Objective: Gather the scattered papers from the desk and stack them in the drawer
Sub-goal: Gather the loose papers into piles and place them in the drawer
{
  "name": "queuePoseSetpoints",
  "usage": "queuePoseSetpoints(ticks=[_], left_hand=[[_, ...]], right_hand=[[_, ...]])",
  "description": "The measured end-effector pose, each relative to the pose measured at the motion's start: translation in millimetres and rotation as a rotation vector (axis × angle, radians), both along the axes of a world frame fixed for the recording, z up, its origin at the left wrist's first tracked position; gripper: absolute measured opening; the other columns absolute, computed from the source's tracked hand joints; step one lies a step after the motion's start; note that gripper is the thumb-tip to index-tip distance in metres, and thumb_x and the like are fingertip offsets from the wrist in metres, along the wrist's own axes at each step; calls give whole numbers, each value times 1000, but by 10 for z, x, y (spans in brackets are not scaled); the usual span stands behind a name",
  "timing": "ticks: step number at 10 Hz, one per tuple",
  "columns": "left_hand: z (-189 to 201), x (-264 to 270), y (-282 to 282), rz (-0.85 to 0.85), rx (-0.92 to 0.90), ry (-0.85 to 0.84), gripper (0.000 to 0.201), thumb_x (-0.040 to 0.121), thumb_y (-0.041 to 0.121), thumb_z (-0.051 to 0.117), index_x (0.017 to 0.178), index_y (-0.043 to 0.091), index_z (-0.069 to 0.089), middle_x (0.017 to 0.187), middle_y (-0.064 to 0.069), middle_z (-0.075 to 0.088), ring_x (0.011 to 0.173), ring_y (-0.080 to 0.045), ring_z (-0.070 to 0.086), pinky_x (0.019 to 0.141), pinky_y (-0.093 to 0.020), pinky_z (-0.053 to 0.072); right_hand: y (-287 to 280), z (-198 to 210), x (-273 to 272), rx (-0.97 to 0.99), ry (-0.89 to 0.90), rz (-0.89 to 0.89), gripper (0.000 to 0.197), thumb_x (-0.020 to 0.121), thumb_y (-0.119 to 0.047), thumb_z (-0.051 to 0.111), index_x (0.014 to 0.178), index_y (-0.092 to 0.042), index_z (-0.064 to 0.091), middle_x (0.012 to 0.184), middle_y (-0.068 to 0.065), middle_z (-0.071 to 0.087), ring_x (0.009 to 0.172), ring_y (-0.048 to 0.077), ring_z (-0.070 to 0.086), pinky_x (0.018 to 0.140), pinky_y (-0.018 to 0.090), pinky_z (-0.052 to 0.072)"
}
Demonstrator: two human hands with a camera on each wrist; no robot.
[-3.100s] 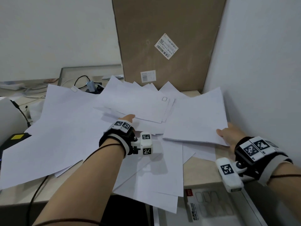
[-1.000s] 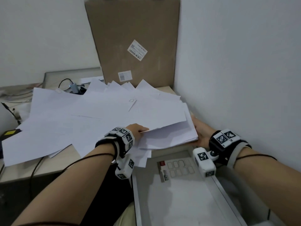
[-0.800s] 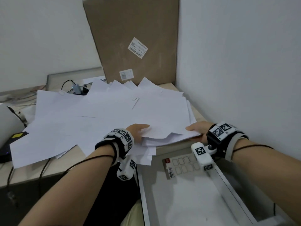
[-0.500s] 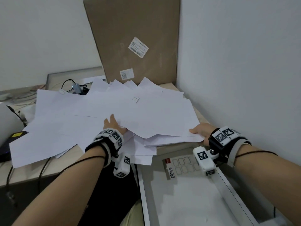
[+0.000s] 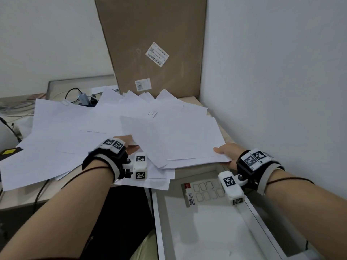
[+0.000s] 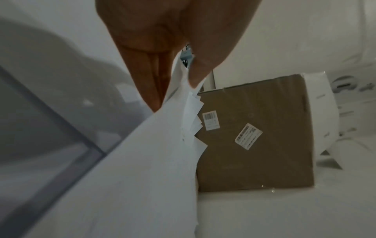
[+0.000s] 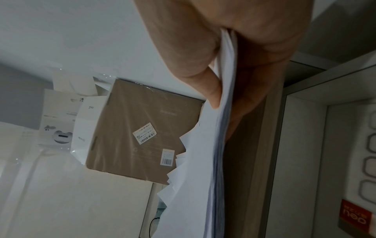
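Many white paper sheets (image 5: 75, 139) lie scattered and overlapping across the desk. A gathered bundle of sheets (image 5: 174, 139) sits at the desk's front right corner. My right hand (image 5: 224, 152) grips its right edge, thumb on top and fingers beneath; the right wrist view shows the bundle (image 7: 219, 145) pinched this way. My left hand (image 5: 127, 145) pinches the bundle's left edge, and in the left wrist view the sheets (image 6: 162, 145) sit between thumb and fingers. The open white drawer (image 5: 159, 222) lies below the desk edge, under my right wrist.
A tall cardboard box (image 5: 154, 45) leans against the wall at the back. The wall (image 5: 272, 91) closes the right side. Cables and an adapter (image 5: 82, 96) lie at the back left. A label sheet (image 5: 202, 192) lies in the drawer. A black device with a yellow tag (image 5: 8, 152) sits left.
Over the last three seconds both hands pulled sheets toward the front right corner into one bundle. In the last half second my left hand shifted right and took the bundle's left edge.
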State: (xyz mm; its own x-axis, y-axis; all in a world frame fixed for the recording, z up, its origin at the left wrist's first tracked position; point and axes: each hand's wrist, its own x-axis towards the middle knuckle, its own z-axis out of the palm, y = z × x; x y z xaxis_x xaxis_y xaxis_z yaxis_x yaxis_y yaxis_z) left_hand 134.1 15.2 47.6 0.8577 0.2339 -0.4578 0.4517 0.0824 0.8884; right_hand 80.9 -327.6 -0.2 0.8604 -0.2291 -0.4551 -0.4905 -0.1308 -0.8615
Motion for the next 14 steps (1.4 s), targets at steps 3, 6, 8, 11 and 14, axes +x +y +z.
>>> queuePoseSetpoints(ticks=[3, 6, 8, 11, 14], left_hand=[[-53, -532, -535, -449, -177, 287, 5, 90, 5, 55, 87, 0, 56, 80, -16, 71, 71, -26, 72, 80, -34, 52], [-130, -41, -181, -62, 36, -5, 2, 95, 6, 49, 94, 5, 48, 52, -2, 64, 45, -13, 62, 48, -18, 49], [-144, -325, -346, -226, 120, 129, 32, 96, -3, 38, 66, 2, 45, 32, -9, 51, 31, -20, 58, 37, -28, 52], [-30, -515, -547, -459, 232, 191, 6, 92, -1, 48, 95, 1, 52, 67, -14, 68, 72, -26, 64, 69, -31, 57], [127, -128, -562, -366, 150, -121, 75, 87, 44, 63, 145, 8, 33, 142, -5, 42, 129, -25, 44, 105, -38, 41]], right_hand=[[72, -47, -65, 235, 12, 8, 10, 93, -3, 53, 100, -8, 58, 106, 13, 63, 94, 28, 60, 72, 36, 53], [-118, 37, -186, 169, 62, 0, 34, 91, 1, 51, 125, -3, 52, 123, 18, 61, 111, 35, 59, 92, 46, 49], [-25, 1, -166, 284, 46, -17, 13, 94, -10, 55, 105, -4, 56, 100, 13, 63, 82, 23, 60, 57, 33, 51], [-8, -18, -101, -27, -35, 36, 51, 82, -8, 65, 131, -8, 51, 125, 14, 57, 117, 34, 56, 98, 50, 47], [11, 483, -361, 28, -414, 126, 46, 93, -1, 53, 137, -13, 46, 129, 4, 60, 117, 23, 58, 103, 44, 44]])
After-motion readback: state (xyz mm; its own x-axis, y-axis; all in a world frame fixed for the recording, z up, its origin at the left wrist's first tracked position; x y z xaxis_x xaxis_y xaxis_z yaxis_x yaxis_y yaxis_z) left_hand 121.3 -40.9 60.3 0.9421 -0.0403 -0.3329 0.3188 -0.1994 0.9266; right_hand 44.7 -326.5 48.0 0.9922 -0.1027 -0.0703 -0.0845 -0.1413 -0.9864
